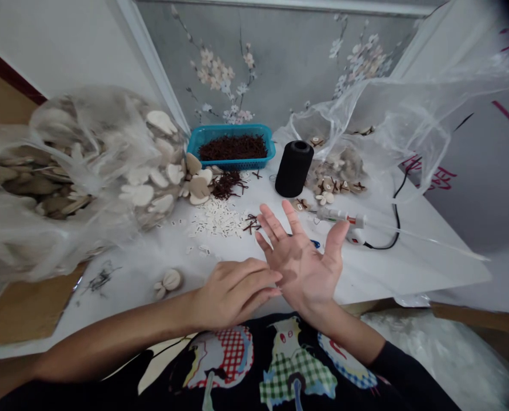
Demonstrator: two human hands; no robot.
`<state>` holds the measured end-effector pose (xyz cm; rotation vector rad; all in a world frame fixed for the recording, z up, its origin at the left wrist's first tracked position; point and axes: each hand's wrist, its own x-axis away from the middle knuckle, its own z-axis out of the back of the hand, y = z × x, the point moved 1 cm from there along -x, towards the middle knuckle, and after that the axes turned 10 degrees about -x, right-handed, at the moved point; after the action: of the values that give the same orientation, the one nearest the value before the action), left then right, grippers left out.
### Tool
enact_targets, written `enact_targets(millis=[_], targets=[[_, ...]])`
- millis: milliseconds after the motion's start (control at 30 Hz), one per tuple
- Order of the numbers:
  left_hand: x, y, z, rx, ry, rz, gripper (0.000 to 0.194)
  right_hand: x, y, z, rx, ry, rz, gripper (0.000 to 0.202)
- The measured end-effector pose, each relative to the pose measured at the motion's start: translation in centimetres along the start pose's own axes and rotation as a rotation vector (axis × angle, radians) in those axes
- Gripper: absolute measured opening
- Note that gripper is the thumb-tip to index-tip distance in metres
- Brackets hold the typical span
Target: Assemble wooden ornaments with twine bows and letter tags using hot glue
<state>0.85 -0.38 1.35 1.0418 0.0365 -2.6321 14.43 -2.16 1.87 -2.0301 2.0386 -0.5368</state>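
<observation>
My right hand (308,265) is turned palm up over the table's front edge, its fingers spread and nothing visible in it. My left hand (239,288) reaches across from the left, fingers stretched and close together, the tips touching the edge of my right palm. Its thumb is hidden. Just beyond my right fingertips lie a glue gun (356,229) and a beige piece with a brown bow (300,204). Small white labels (220,218) lie heaped beyond my left hand. A round padded piece with small ears (171,281) rests left of it.
A blue basket (192,142) holds dark brown bows, with more bows (228,185) before it. Beside it stands a black thread cone (294,171). Plastic bags of beige and white pieces (143,194) fill the left; another bag (344,160) lies right. A black cord (397,222) trails rightward.
</observation>
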Motion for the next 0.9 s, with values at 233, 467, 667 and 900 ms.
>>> enact_targets(millis=[233, 467, 667, 900], targets=[[-0.3, 0.1, -0.8, -0.020, -0.102, 0.028, 0.011, 0.2, 0.2, -0.1, -0.032, 0.005, -0.005, 0.081], [-0.2, 0.2, -1.4, -0.088, -0.212, 0.028, 0.012, 0.3, 0.4, 0.2, -0.026, -0.012, -0.010, 0.079], [0.1, 0.0, -1.4, -0.010, -0.201, 0.022, 0.016, 0.1, 0.4, 0.4, -0.040, -0.038, -0.009, 0.079], [-0.7, 0.0, -1.2, -0.033, -0.098, 0.085, 0.010, -0.1, 0.3, 0.3, -0.013, -0.001, -0.035, 0.079]])
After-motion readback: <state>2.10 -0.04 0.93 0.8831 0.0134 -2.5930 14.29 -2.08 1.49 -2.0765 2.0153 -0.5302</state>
